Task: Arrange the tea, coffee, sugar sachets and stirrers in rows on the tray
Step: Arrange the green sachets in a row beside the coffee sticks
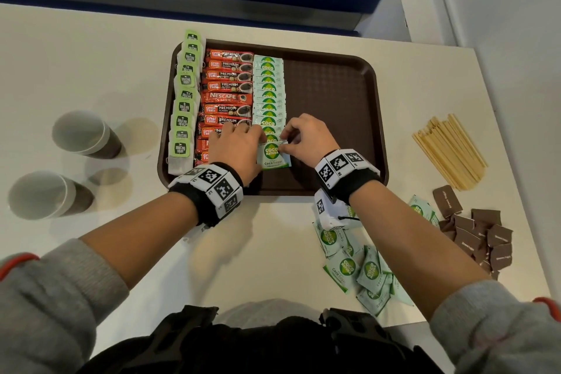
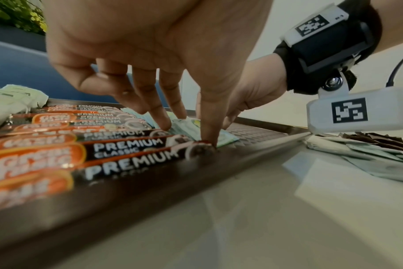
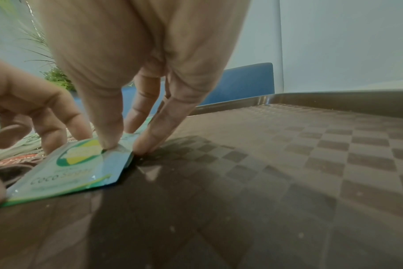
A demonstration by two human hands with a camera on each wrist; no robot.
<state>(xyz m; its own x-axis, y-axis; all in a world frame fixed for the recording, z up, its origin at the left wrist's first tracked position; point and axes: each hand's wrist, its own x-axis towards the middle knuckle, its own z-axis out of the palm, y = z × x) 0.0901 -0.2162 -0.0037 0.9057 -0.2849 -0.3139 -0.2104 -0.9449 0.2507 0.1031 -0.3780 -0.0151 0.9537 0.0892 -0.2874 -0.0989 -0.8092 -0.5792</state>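
A brown tray holds three rows running front to back: green-tagged tea bags at the left, orange coffee sticks, then green Coco Sugar sachets. The nearest sugar sachet lies at the front end of its row. My right hand pinches its far right corner, thumb on top, forefinger at the edge. My left hand rests straight fingertips on the sachets just behind, its thumb down beside a coffee stick's end.
Right of the tray lie wooden stirrers, a heap of brown sachets and loose green sachets. Two paper cups stand at the left. The tray's right half is bare.
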